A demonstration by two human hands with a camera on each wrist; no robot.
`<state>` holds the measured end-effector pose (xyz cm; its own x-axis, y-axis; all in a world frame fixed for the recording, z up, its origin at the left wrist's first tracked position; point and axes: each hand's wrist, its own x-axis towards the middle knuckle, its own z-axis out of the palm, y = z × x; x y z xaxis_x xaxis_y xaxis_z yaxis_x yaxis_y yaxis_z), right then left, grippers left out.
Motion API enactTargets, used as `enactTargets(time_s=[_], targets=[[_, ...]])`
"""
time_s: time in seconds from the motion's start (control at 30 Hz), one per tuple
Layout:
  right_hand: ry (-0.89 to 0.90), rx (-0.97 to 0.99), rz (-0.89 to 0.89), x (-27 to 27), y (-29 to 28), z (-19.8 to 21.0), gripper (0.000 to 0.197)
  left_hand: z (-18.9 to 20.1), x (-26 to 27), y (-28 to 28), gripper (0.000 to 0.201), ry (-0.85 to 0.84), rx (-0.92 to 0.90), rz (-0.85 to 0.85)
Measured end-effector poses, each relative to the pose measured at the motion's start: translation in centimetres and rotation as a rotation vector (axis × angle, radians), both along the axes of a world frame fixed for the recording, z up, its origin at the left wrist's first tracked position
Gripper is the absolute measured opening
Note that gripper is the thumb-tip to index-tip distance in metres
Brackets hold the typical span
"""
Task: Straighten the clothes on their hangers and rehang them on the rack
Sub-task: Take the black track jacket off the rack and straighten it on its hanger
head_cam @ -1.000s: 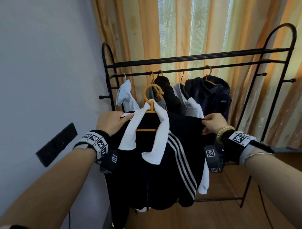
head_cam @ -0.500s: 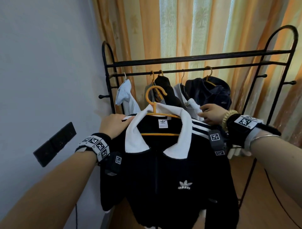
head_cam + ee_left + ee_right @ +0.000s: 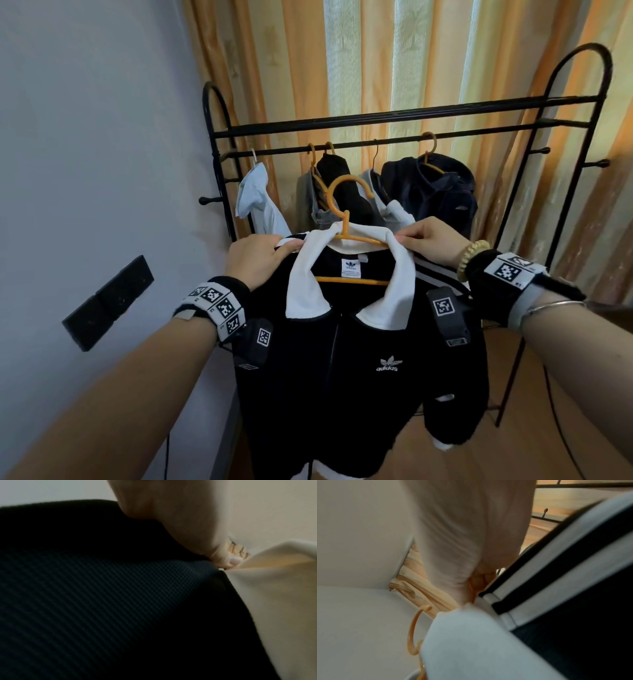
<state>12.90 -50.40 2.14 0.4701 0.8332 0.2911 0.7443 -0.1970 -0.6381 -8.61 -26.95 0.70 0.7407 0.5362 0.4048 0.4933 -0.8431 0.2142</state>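
Observation:
A black track jacket (image 3: 363, 383) with a white collar (image 3: 306, 281) hangs on an orange hanger (image 3: 344, 205), held in front of the black rack (image 3: 394, 118). My left hand (image 3: 260, 255) grips the jacket's left shoulder, thumb (image 3: 228, 561) pinching the fabric (image 3: 120, 595) beside the collar (image 3: 274, 601). My right hand (image 3: 423, 236) pinches the collar's right side at the striped shoulder. The right wrist view shows the hanger's hook (image 3: 415, 630), the collar (image 3: 471, 642) and the white stripes (image 3: 556, 574). The hook hangs free, off the rail.
Several garments hang on the rack's lower rail: a pale blue one (image 3: 255, 202) at left, grey and black ones (image 3: 334, 192) in the middle, a navy jacket (image 3: 435, 195) at right. A grey wall (image 3: 85, 154) with a black socket panel (image 3: 109, 301) is left; striped curtains (image 3: 394, 58) behind.
The jacket has swung round from side-on to face me, its front and logo now showing. My right hand has moved from the shoulder edge inward to the collar.

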Motion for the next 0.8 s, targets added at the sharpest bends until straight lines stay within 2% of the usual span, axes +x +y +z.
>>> enactTargets(time_s=[0.1,0.17,0.2,0.27,0.37,0.47,0.53,0.67,0.73,0.8], targets=[[0.074,0.038,-0.001,-0.7,0.1,0.2,0.031,-0.1,0.0,-0.4,0.072,-0.030,0.001,-0.041],[0.125,-0.025,0.026,-1.5,0.2,0.3,0.052,0.1,0.1,-0.8,0.049,-0.070,-0.022,-0.118],[0.130,-0.033,0.039,-1.7,0.3,0.3,0.055,0.3,0.2,-1.0,0.035,-0.100,-0.048,-0.158],[0.130,-0.013,0.037,-2.0,0.5,0.1,0.049,0.7,0.5,-1.2,0.025,-0.119,-0.071,-0.191],[0.126,0.029,0.005,-1.7,0.5,-0.3,0.046,0.7,0.3,-0.7,0.025,-0.056,-0.046,-0.133],[0.119,0.024,0.002,-0.9,0.2,-0.2,0.055,1.0,0.1,0.3,0.028,-0.081,-0.063,-0.089],[0.107,0.030,0.003,-0.6,0.2,0.1,0.050,1.2,-0.1,0.8,0.030,-0.079,-0.066,-0.053],[0.090,0.084,-0.004,-0.9,0.2,0.4,0.032,0.9,-0.1,0.7,0.028,0.138,-0.103,0.021],[0.084,0.100,-0.014,-0.8,0.3,0.2,0.025,0.9,0.0,0.4,0.032,0.206,-0.092,-0.048],[0.098,0.102,-0.022,-0.9,0.4,0.0,0.031,1.0,0.0,-0.5,0.033,0.163,-0.148,-0.206]])
